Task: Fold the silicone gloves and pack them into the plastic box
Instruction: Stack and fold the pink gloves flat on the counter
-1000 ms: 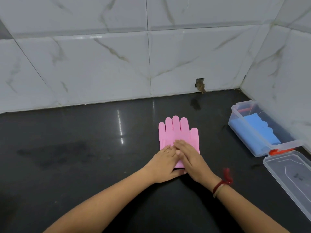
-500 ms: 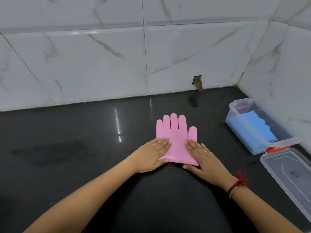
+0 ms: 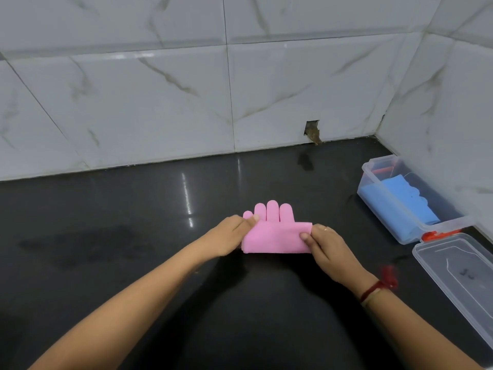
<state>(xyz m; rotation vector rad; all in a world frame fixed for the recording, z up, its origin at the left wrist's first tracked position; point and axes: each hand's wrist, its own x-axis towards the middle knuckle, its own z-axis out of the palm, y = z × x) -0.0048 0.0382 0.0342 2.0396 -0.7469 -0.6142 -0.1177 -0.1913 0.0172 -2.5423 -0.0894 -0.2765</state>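
A pink silicone glove [image 3: 276, 235] lies on the black counter at the centre, its cuff end folded up over the palm so only the fingertips stick out at the far side. My left hand [image 3: 230, 235] pinches the fold's left edge. My right hand [image 3: 326, 243] pinches its right edge. A clear plastic box [image 3: 373, 198] stands at the right by the wall, with a folded blue glove [image 3: 408, 202] inside it. Its clear lid [image 3: 458, 276] lies on the counter just in front of the box.
White marble-look tiled walls [image 3: 160, 102] close off the back and right side of the black counter [image 3: 106, 249]. A small broken hole [image 3: 312, 131] sits low in the back wall. A red clip [image 3: 437, 234] shows on the box's near end.
Both hands moved from pressing the flat glove to gripping its sides. The cuff end has been folded up over the palm, hiding the lower half of the fingers.
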